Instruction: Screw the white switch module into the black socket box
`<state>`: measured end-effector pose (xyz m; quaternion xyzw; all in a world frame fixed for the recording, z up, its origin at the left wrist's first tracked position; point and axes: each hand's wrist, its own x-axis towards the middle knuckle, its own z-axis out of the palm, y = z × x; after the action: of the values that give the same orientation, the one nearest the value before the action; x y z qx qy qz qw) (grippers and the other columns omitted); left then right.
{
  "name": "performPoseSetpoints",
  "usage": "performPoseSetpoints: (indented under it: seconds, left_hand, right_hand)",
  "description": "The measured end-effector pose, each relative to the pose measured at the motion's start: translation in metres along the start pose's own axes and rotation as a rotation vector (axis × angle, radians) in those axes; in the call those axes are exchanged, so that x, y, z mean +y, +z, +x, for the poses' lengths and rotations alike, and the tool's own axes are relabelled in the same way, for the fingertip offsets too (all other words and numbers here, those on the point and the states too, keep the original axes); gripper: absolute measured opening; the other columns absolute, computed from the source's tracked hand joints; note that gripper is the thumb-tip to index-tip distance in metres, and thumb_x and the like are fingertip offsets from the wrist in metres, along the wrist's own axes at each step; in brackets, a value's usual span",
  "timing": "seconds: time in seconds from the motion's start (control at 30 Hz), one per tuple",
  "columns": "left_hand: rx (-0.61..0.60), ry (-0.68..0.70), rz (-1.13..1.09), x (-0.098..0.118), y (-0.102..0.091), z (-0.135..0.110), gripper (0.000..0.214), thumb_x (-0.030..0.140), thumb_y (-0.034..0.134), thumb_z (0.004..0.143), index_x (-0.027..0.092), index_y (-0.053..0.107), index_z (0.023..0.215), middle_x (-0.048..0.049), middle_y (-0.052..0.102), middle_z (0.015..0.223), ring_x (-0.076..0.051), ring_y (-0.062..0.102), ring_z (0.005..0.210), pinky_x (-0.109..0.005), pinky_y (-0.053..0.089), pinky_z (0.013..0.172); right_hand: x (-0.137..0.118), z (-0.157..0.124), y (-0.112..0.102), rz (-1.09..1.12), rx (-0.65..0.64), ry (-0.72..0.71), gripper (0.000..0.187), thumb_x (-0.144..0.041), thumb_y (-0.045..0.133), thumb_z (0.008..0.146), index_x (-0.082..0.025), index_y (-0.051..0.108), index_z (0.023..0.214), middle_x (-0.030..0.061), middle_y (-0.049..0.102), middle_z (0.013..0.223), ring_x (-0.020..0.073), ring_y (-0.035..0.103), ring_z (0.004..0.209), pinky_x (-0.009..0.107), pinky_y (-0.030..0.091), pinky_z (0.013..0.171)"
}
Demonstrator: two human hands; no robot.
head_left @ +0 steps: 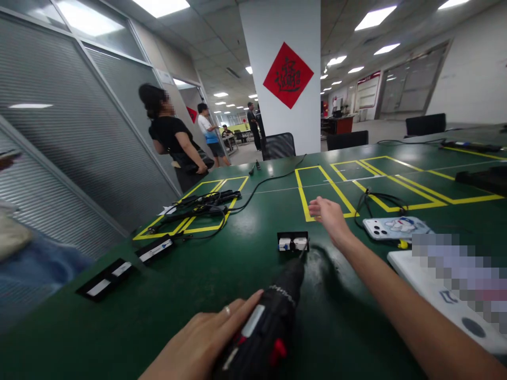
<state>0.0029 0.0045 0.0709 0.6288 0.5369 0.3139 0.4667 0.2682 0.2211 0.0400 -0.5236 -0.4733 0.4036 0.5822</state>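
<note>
In the lower middle, my left hand (206, 335) is around a black power drill (267, 322) with a red switch, one ringed finger lying along its body. The drill's thin bit points forward, its tip at the right side of a small black socket box (292, 235). White modules sit inside this box; whether the bit touches it I cannot tell. Just beyond and to the right, my right hand (329, 217) is held over the green table, fingers stretched out and holding nothing.
On the green table (222, 274), black panels (106, 278) and tangled black cables (206, 206) lie left. A patterned phone (398, 228) and a white object (443, 295), partly blurred, lie right. Yellow tape rectangles (301, 195) mark the surface. People stand behind and at left.
</note>
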Motion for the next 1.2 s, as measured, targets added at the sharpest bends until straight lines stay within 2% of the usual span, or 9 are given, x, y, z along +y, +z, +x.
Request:
performPoseSetpoints:
  seconds: [0.07,0.2,0.4,0.53,0.63,0.7,0.8,1.0,1.2]
  left_hand:
    - [-0.197,0.134,0.515,0.014,0.015,0.017,0.068,0.016,0.064,0.07,0.035,0.042,0.131,-0.008,0.054,0.131,-0.038,0.051,0.108,-0.051,0.031,0.091]
    - [-0.368,0.44,0.893,0.024,0.049,0.057,0.08,0.009,0.059,0.065,0.022,0.029,0.139,-0.0189,0.055,0.125,-0.042,0.058,0.094,-0.053,0.043,0.075]
    - [-0.411,0.51,0.983,0.019,0.071,0.084,0.084,0.017,0.059,0.063,0.013,0.022,0.139,-0.0213,0.051,0.125,-0.038,0.059,0.093,-0.052,0.049,0.072]
    - [-0.456,0.496,0.928,0.029,0.064,0.079,0.091,0.023,0.06,0.059,0.011,0.019,0.14,-0.021,0.043,0.134,-0.036,0.05,0.111,-0.048,0.044,0.092]
    - [-0.528,0.508,0.882,0.037,0.05,0.081,0.086,0.026,0.06,0.065,0.016,0.019,0.14,-0.0144,0.042,0.136,-0.026,0.052,0.111,-0.035,0.043,0.096]
    - [-0.442,0.563,0.919,0.037,0.039,0.093,0.074,0.029,0.057,0.072,0.02,0.024,0.138,-0.0095,0.047,0.132,-0.02,0.056,0.106,-0.029,0.046,0.093]
    - [-0.094,0.685,1.081,0.025,0.025,0.125,0.052,0.025,0.047,0.083,0.017,0.033,0.133,-0.0117,0.051,0.125,-0.024,0.051,0.11,-0.039,0.042,0.095]
    - [-0.068,0.832,1.178,-0.017,0.02,0.185,0.052,0.039,0.052,0.082,0.013,0.042,0.126,-0.0152,0.058,0.114,-0.029,0.053,0.101,-0.045,0.043,0.086]
    - [-0.031,0.918,1.2,-0.032,0.023,0.196,0.036,0.03,0.042,0.089,0.016,0.046,0.122,-0.0129,0.062,0.105,-0.024,0.057,0.088,-0.041,0.046,0.075]
  right_hand:
    - [-0.01,0.0,-0.001,-0.146,-0.047,-0.101,0.034,-0.04,0.043,0.082,-0.014,0.064,0.083,0.0118,0.067,0.086,0.0197,0.062,0.074,0.029,0.045,0.064]
    - [-0.012,-0.008,0.009,-0.492,-0.217,-0.199,0.032,-0.04,0.046,0.081,-0.015,0.065,0.077,0.0102,0.068,0.08,0.0211,0.061,0.074,0.031,0.042,0.066]
    - [0.011,-0.024,0.017,-0.675,-0.37,-0.237,0.033,-0.038,0.048,0.082,-0.013,0.065,0.097,0.0133,0.066,0.098,0.0219,0.06,0.09,0.031,0.042,0.078]
    - [0.021,-0.033,0.012,-0.721,-0.455,-0.236,0.035,-0.033,0.046,0.084,-0.013,0.061,0.108,0.0132,0.062,0.108,0.021,0.056,0.101,0.03,0.038,0.089]
    - [0.023,-0.036,0.009,-0.737,-0.489,-0.256,0.034,-0.03,0.042,0.086,-0.014,0.062,0.108,0.0122,0.063,0.108,0.0206,0.056,0.102,0.03,0.038,0.09]
    - [0.023,-0.035,0.008,-0.745,-0.497,-0.268,0.033,-0.028,0.041,0.087,-0.014,0.062,0.108,0.0118,0.063,0.108,0.0205,0.056,0.102,0.029,0.038,0.089]
    - [0.026,-0.033,0.008,-0.759,-0.504,-0.287,0.032,-0.026,0.041,0.087,-0.014,0.064,0.105,0.0109,0.065,0.105,0.0204,0.057,0.099,0.028,0.038,0.087]
    - [0.032,-0.032,0.01,-0.747,-0.468,-0.334,0.032,-0.024,0.039,0.088,-0.014,0.066,0.099,0.0105,0.067,0.1,0.0193,0.059,0.094,0.026,0.04,0.083]
    - [0.032,-0.032,0.011,-0.716,-0.436,-0.358,0.03,-0.024,0.04,0.088,-0.014,0.067,0.097,0.0099,0.068,0.098,0.0186,0.06,0.093,0.025,0.04,0.083]
